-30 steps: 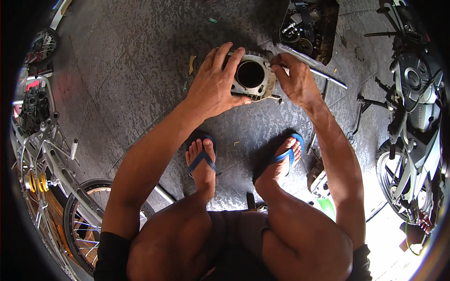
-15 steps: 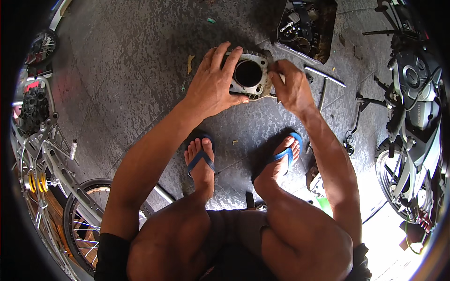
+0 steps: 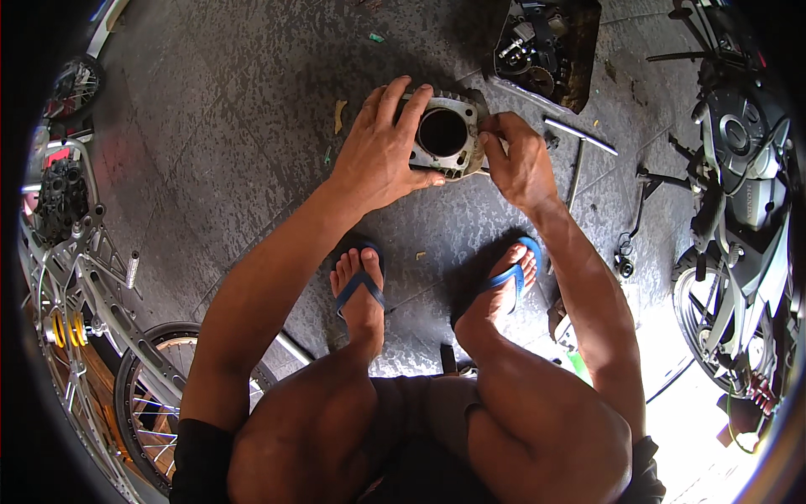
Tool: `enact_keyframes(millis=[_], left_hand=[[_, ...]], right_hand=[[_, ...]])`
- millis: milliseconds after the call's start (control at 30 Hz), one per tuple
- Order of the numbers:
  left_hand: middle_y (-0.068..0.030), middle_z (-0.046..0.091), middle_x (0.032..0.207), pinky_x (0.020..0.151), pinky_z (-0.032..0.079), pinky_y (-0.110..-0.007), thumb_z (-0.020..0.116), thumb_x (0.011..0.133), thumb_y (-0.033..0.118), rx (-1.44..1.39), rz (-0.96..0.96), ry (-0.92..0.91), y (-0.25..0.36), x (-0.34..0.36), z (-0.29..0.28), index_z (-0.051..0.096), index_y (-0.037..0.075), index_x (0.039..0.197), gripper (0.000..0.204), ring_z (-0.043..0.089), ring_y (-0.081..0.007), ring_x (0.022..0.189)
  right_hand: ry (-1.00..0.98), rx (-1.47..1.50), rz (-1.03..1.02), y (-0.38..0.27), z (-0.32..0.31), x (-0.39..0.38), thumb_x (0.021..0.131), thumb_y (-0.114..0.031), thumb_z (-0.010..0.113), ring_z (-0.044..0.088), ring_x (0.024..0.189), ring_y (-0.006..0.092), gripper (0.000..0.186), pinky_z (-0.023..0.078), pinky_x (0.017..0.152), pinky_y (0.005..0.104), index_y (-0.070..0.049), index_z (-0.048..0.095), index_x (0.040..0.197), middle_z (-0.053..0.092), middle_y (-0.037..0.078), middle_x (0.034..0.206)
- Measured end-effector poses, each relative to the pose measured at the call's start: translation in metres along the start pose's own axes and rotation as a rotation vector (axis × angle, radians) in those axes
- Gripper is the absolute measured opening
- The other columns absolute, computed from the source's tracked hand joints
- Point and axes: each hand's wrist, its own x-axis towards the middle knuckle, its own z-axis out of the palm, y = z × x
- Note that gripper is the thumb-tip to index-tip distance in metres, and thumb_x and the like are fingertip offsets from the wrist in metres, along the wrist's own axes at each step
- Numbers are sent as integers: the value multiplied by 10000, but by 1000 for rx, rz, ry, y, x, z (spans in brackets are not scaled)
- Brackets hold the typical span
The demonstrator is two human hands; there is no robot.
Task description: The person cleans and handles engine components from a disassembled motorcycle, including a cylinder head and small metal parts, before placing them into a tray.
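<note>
- In the head view, the left hand [image 3: 374, 160] has its fingers [image 3: 389, 102] spread along one side of a metal engine cylinder [image 3: 472, 139], thumb bent round its near edge.
- The cylinder sits between the two hands, its round bore facing up.
- The right hand [image 3: 527, 164] curls at the opposite side, fingertips touching or just beside it; whether they pinch anything I cannot tell, as the hand covers that edge.
- Beyond the right fingers and further right lies a dark tray [image 3: 588, 46] of loose metal parts [image 3: 537, 50].
- Just right of the same fingers, a short silver rod [image 3: 581, 136] lies near a thinner bar [image 3: 578, 178].
- Left of the left fingers are a yellowish scrap [image 3: 339, 116] and, farther off, a green one [image 3: 376, 38].
- Nearer the body than both sets of fingers stand two feet in blue sandals [image 3: 361, 284].
- Underneath is a grey, mottled tiled floor [image 3: 227, 126]; whether the cylinder rests on it is unclear.
- Well left of the fingers are a silver frame [image 3: 107, 292] and a spoked wheel [image 3: 126, 382]; well right, a motorcycle [image 3: 756, 202].
- Bright light [image 3: 697, 437] floods the floor behind the right fingers, toward the body.
</note>
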Motion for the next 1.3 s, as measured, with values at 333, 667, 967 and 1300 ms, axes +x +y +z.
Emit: enact_keyframes(millis=[333,667,967,1300], left_hand=[[-251,322,1546,1190,378,-552,970,627,415,-2,31,3,-2,3,-3,347,60,1541,1161,365,-494,1419],[-216,319,1553,1194,375,-573,980,611,391,-7,-7,-13,2,3,-3,314,84,1561,1199,352,-445,1444],[-223,316,1553,1186,376,-557,982,602,381,-3,10,-3,2,3,-4,329,67,1552,1194,362,-447,1434],[-220,324,1545,1186,376,-556,985,595,371,-17,13,-1,3,3,-2,332,62,1550,1197,364,-448,1431]], right_hand=[[-70,-19,-13,-3,4,-15,886,-25,631,675,859,428,97,532,781,476,25,661,964,671,233,922],[-38,-12,-69,-3,9,-22,889,-21,622,647,848,465,84,524,784,501,40,635,945,647,248,903],[-44,-69,29,-5,11,-29,922,-41,639,667,890,444,103,524,780,457,32,642,995,652,236,956],[21,-20,76,-6,11,-26,916,-35,643,676,903,438,107,529,789,452,33,648,999,666,228,961]])
